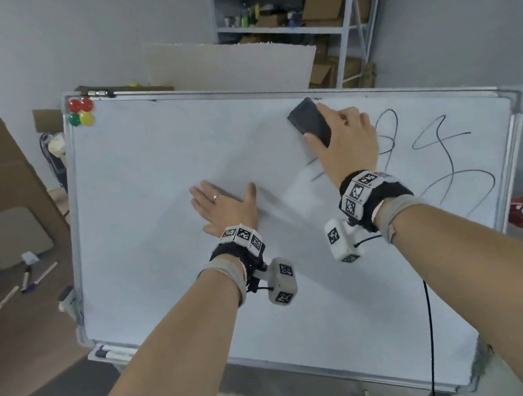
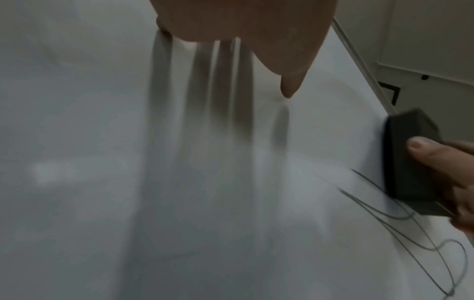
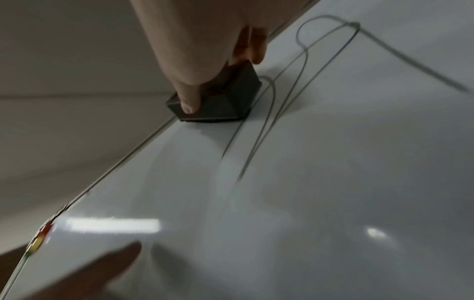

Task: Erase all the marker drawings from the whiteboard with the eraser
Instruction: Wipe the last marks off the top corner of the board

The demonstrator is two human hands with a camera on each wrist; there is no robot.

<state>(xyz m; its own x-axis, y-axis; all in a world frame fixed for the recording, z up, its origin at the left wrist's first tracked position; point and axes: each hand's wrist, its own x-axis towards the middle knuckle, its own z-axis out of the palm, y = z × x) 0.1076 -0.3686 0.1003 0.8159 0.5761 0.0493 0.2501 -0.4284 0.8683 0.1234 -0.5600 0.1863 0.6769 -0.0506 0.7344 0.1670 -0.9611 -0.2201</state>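
Two hands meet the board at once. Our right hand (image 1: 344, 143) grips the eraser (image 1: 309, 122), a dark block in the upper middle of the head view: the thumb (image 3: 188, 97) curls down over its near long side, the other fingers wrap its far side, and only the block's upper-left end shows clear of the hand. In the right wrist view the felt underside sits flat on the whiteboard (image 1: 152, 167), close beside the board's top frame edge, and the nearest marker drawings (image 1: 444, 151) run right up to the eraser's lower corner and away toward the lower part of that frame. In the left wrist view the eraser stands at the right edge of the frame, thumb pressed on its side, with thin looping lines below it.

Our left hand (image 1: 226, 208) lies left of centre in the head view, fingers straight and spread, palm flat against the white surface, holding nothing; a ring shows on one finger. It is well apart from the eraser, below and to the left of it.

Outward from the hands, the drawings fill the right part of the board in loops and long curves, while the left and middle of the surface look white. Four round magnets (image 1: 81, 112), two red, one green, one yellow, cluster in the board's upper left corner. At the lower left, a marker (image 1: 106, 353) lies in the board's tray (image 1: 126, 355), and more pens (image 1: 31, 278) lie on the brown surface (image 1: 19, 345) at the left edge of the frame.
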